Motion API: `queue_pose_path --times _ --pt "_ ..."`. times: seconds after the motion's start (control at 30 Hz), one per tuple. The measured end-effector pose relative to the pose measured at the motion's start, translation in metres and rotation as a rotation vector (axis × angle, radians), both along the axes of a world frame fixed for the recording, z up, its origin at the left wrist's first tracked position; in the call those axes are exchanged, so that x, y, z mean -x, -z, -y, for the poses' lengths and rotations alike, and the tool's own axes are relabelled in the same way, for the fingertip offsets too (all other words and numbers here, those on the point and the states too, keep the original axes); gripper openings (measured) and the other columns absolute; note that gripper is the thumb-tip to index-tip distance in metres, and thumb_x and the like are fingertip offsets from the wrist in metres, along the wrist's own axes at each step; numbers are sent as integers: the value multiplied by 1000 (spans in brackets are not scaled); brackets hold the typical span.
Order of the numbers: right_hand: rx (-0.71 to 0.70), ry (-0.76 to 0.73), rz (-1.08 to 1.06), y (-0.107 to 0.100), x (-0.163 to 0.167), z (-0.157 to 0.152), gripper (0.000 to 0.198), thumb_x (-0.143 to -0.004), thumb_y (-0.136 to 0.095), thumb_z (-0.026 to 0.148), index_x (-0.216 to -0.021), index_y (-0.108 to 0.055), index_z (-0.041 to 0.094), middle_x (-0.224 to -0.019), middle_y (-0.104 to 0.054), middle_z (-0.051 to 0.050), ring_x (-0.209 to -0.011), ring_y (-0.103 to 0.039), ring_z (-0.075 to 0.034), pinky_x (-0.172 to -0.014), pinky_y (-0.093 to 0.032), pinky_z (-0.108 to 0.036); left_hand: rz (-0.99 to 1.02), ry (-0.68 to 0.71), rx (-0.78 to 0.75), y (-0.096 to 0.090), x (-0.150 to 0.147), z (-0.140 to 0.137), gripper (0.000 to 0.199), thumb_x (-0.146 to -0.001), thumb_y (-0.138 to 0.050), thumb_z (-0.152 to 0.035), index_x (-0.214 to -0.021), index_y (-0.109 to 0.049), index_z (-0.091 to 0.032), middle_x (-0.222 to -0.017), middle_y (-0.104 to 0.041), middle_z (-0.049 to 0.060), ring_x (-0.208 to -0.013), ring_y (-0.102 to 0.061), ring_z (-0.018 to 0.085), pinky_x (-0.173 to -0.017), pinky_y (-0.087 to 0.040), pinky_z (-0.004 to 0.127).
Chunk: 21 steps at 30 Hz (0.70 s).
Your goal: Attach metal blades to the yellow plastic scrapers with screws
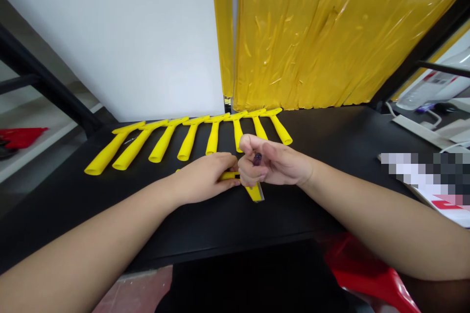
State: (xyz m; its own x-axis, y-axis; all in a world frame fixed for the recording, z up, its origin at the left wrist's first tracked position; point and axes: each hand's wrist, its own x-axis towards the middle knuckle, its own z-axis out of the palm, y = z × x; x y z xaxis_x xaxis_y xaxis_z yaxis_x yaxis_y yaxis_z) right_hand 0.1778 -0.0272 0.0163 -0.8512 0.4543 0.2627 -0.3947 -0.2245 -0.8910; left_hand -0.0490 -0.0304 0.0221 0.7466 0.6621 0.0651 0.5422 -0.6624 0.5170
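Note:
My left hand is closed around the handle of a yellow scraper held low over the black table. The scraper's head, with a thin clear or metallic blade edge, shows below my right hand. In the curled fingers of that right hand sits a dark purple tool handle, seen end-on; it looks like a screwdriver, its shaft hidden by the fingers. Both hands meet at the scraper's head. Just beyond them, several more yellow scrapers lie in a row, hollow handle ends toward me.
The black tabletop runs back to a white panel and a yellow plastic-wrapped panel. Black frame posts stand at the sides. A partly blurred printed item lies right; a red stool is below the table's front edge.

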Motion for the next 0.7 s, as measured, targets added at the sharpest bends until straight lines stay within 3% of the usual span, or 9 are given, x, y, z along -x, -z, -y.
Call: queue_pose_path --times 0.13,0.3,0.5,0.6,0.7 --pt "-38 7 -35 1 -2 -3 36 -101 -72 43 -93 -43 25 -73 -49 7 -65 -43 -11 -72 -42 -29 -17 -23 -12 -1 1 0 16 -97 -68 -38 -100 -66 -22 -100 -71 6 -96 -70 25 -87 -56 38" --pt "-47 4 -51 2 -7 -9 29 -100 -73 42 -93 -57 20 -95 -61 -1 -83 -60 -15 -83 -55 -38 31 -27 10 -3 3 1 19 -87 -71 -25 -105 -64 -23 -103 -70 6 -96 -69 26 -88 -56 40" --pt "-52 -66 -25 1 -9 -12 43 -109 -53 49 -90 -70 14 -71 -50 2 -67 -50 -14 -81 -57 -39 106 -52 105 -6 8 -2 34 -76 -63 -14 -110 -61 -22 -104 -64 4 -94 -63 22 -83 -53 36" --pt "-22 -91 3 1 -9 -11 42 -108 -53 58 -106 -64 18 -66 -44 7 -60 -42 -12 -78 -54 -36 250 -116 237 -4 9 -8 24 -83 -58 -20 -107 -60 -21 -98 -60 2 -91 -59 19 -83 -50 35" --pt "-21 -96 20 0 -11 -9 35 -105 -61 56 -109 -53 23 -69 -48 8 -63 -45 -12 -80 -51 -34 406 -226 391 0 9 -14 19 -89 -57 -27 -106 -62 -21 -94 -59 1 -89 -56 18 -86 -47 35"
